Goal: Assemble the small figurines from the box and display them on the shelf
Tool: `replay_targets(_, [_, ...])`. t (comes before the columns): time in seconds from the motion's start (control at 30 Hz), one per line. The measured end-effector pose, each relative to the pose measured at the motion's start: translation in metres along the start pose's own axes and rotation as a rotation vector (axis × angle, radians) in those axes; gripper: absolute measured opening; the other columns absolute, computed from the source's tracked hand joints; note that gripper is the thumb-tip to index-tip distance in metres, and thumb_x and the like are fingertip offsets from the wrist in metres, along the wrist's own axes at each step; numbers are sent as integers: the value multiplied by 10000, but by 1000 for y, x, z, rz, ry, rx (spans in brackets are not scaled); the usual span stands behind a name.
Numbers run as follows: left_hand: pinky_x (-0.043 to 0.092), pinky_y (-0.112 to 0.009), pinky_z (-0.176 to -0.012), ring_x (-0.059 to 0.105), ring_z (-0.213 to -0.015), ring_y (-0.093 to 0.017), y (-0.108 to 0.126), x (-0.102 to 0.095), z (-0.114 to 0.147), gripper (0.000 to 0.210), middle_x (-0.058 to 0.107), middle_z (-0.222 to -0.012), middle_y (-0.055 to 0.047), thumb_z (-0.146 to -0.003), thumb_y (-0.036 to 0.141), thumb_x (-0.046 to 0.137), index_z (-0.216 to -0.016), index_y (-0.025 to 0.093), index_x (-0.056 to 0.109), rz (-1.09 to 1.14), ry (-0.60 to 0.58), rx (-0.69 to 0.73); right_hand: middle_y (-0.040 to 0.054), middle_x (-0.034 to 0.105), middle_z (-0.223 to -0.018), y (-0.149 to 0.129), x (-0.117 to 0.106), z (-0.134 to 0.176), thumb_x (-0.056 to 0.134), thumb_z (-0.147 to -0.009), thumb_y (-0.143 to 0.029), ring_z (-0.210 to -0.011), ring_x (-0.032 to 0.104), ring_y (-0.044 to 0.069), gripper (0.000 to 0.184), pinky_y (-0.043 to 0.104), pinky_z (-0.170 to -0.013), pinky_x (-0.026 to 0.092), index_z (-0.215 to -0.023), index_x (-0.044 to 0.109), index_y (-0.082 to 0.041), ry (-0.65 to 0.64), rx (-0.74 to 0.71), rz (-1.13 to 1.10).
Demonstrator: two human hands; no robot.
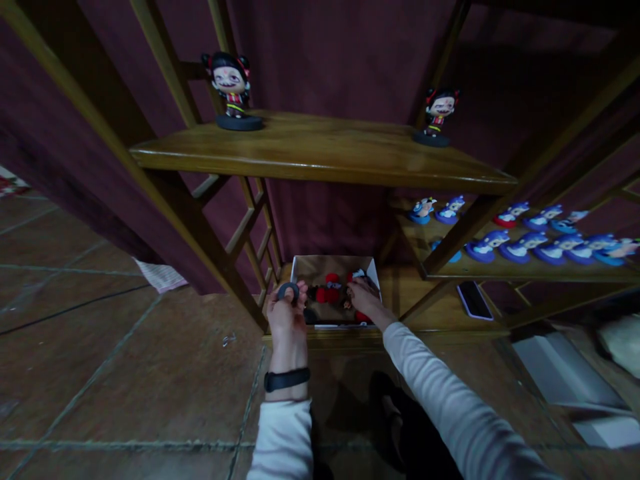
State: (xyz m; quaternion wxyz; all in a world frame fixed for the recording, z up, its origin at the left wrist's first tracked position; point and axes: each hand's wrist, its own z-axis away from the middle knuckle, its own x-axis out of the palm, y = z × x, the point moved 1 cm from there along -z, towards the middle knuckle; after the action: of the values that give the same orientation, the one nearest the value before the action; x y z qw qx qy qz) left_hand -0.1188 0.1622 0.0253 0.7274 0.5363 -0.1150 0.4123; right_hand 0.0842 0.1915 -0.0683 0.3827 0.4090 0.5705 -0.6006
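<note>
My left hand (pixel 286 310), forearm straight ahead, holds a smooth, round dark disc (pixel 287 289) under its thumb. My right hand (pixel 365 299) slants, fingers curled on what I cannot tell, into a shallow, white-walled box (pixel 373 271) of red pieces (pixel 326 294) on a varnished shelf (pixel 433 308).

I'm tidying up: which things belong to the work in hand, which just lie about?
Likely in use:
dark disc in left hand
box of red pieces beneath right hand
top-shelf figurines

Apparently lying about:
phone on bottom shelf
white sheet
</note>
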Motion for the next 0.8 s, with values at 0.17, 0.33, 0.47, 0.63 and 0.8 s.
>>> replay_targets(0.17, [553,-227,-621,650,-755,-144,0,-2,-6,132,607,-730,-47,-789,35,452,-758,143,522,153,94,-134,53,599,-1119,20,-2,15,350,-827,-110,-1014,560,136,390,254,-893,426,-1120,592,-196,161,149,-258])
replay_targets(0.33, [580,-324,-665,643,-845,-189,-2,0,-7,144,614,-771,-68,-824,118,415,-735,136,527,231,61,-243,51,636,-1091,23,-8,24,404,-804,-110,-999,587,174,355,269,-850,442,-1048,638,-221,33,166,-183])
replay_targets(0.47, [569,-382,-748,638,-883,-192,-4,2,-5,188,619,-741,-54,-812,115,393,-694,150,534,273,2,-289,69,663,-1080,2,-2,29,459,-823,-180,-988,611,208,294,292,-830,437,-1045,642,-243,-168,137,-36])
replay_targets(0.63, [565,-405,-769,641,-897,-196,-5,2,-7,207,651,-802,-73,-769,63,393,-793,143,582,281,-59,-308,44,666,-1098,-16,2,28,475,-840,-234,-1029,602,182,303,247,-843,429,-1111,608,-249,-206,36,-116])
replay_targets(0.8, [580,-376,-721,645,-911,-224,-4,0,-9,209,657,-834,-113,-754,50,405,-836,109,588,242,-73,-340,93,616,-1156,-5,-11,19,424,-847,-147,-1075,559,175,340,249,-912,393,-1146,580,-192,-6,174,-53])
